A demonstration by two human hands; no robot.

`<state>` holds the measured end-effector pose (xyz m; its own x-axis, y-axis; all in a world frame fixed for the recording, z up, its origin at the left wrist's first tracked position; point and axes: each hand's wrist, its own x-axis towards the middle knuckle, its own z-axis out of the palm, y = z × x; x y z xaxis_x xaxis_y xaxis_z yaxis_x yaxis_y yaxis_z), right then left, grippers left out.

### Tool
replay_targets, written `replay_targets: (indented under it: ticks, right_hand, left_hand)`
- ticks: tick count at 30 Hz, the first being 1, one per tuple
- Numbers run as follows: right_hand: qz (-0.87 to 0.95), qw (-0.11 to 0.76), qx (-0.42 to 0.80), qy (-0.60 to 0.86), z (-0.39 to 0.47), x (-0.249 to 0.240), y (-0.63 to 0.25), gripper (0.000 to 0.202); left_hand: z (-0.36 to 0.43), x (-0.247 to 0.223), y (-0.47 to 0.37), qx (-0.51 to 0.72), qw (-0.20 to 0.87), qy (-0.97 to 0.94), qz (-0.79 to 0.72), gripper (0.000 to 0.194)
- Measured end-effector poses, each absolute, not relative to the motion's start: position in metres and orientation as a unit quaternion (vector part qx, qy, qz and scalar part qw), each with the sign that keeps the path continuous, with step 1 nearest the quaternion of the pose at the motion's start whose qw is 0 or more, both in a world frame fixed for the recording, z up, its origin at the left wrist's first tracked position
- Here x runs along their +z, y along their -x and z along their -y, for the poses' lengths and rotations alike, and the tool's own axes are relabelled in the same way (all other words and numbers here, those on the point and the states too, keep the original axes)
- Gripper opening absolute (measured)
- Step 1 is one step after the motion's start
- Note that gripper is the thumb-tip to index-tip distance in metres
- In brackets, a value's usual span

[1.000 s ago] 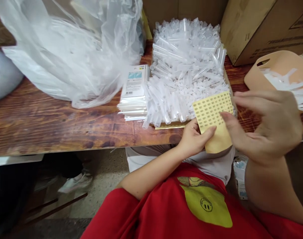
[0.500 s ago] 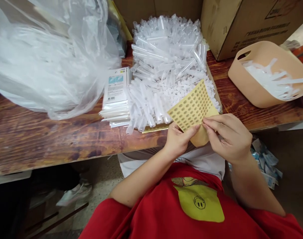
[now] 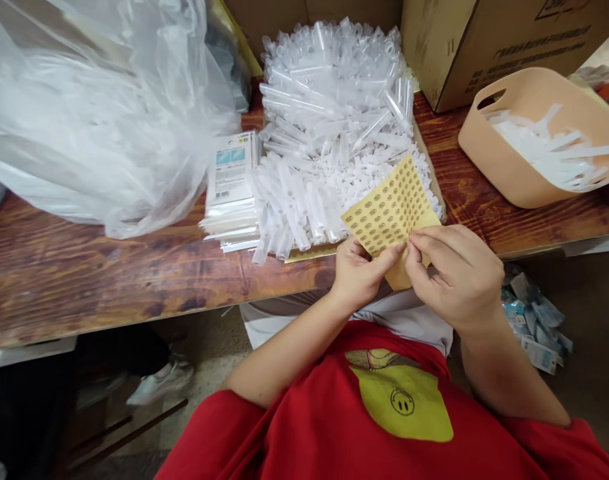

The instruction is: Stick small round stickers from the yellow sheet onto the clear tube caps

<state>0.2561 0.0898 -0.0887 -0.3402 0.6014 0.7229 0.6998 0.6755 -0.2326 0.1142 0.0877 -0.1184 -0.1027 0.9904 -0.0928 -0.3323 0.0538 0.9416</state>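
A yellow sheet of small round stickers (image 3: 384,210), printed with rows of dark marks, is held over the table's front edge. My left hand (image 3: 359,273) grips its lower left side, thumb on top and fingers behind. At the sheet's lower right part, my right hand (image 3: 454,270) has thumb and forefinger pinched together against it; whether a sticker is between them is too small to tell. Just beyond the sheet lies a large heap of clear plastic tubes (image 3: 329,93) and small white plastic pieces (image 3: 354,180). Frosted tubes (image 3: 289,207) lie at the heap's near left.
Left of the heap stand a stack of printed cards (image 3: 230,173) and a big clear plastic bag (image 3: 99,133). A peach basket (image 3: 504,160) with white strips is at right, before a cardboard box (image 3: 444,53). Blue-and-white packets (image 3: 534,320) lie below the wooden table (image 3: 134,280).
The view has shifted slightly. Both hands keep their hold on the sticker sheet, and my right fingers have moved only a little at its surface.
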Motion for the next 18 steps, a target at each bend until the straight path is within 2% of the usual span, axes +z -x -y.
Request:
replay_targets:
  ticks: [10,18]
  right_hand:
    - [0.784,0.459,-0.082,0.409,-0.095,-0.099,-0.254,0.016]
    - [0.667,0.574,0.091,0.466,-0.101,-0.103,-0.261,0.008]
  left_hand:
    - [-0.087,-0.116,-0.118,0.601,0.573,-0.340,-0.442,0.030]
    - [-0.086,-0.112,-0.115,0.573,0.630,-0.286,-0.439,0.041]
